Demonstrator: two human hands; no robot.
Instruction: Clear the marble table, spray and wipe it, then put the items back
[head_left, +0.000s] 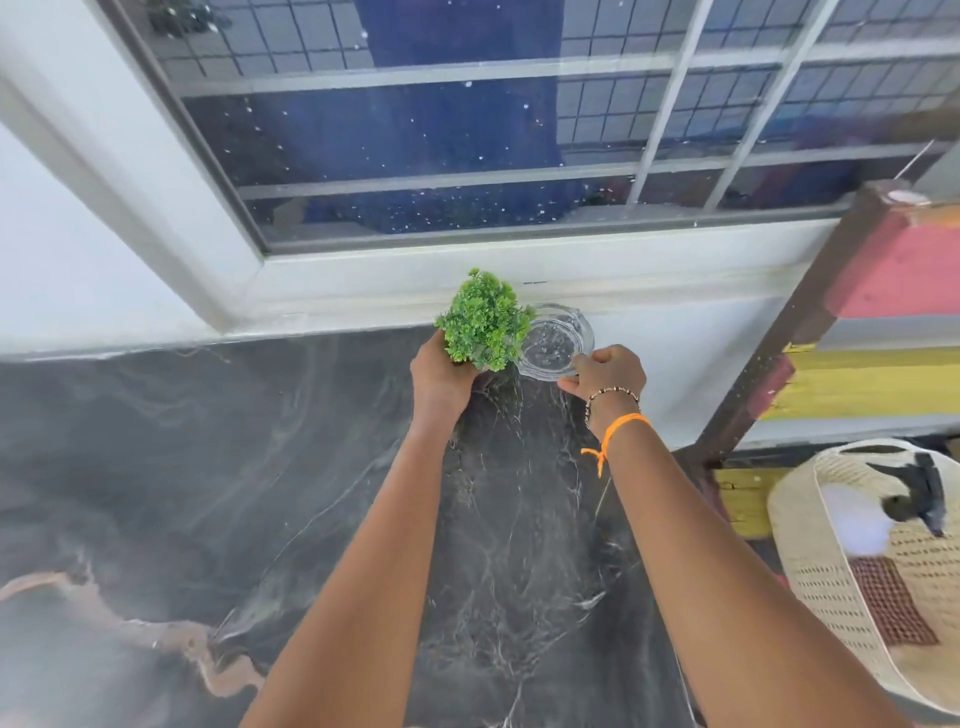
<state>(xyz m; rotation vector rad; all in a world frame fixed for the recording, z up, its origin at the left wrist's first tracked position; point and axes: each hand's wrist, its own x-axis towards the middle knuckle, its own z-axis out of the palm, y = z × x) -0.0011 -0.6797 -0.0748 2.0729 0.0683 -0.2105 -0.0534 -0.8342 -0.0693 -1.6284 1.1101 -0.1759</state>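
At the far edge of the dark veined marble table (208, 467), under the window sill, the left hand (441, 374) is wrapped around a small bushy green plant (483, 322). Touching its right side sits a round, clear glass dish (556, 343), its near rim pinched by the right hand (605, 374). A woven basket (810, 571) stands beyond the table's right edge, nearer the right arm.

Black white-veined marble table (208, 467), green plant (483, 322), clear glass dish (558, 338), cream basket (810, 571)
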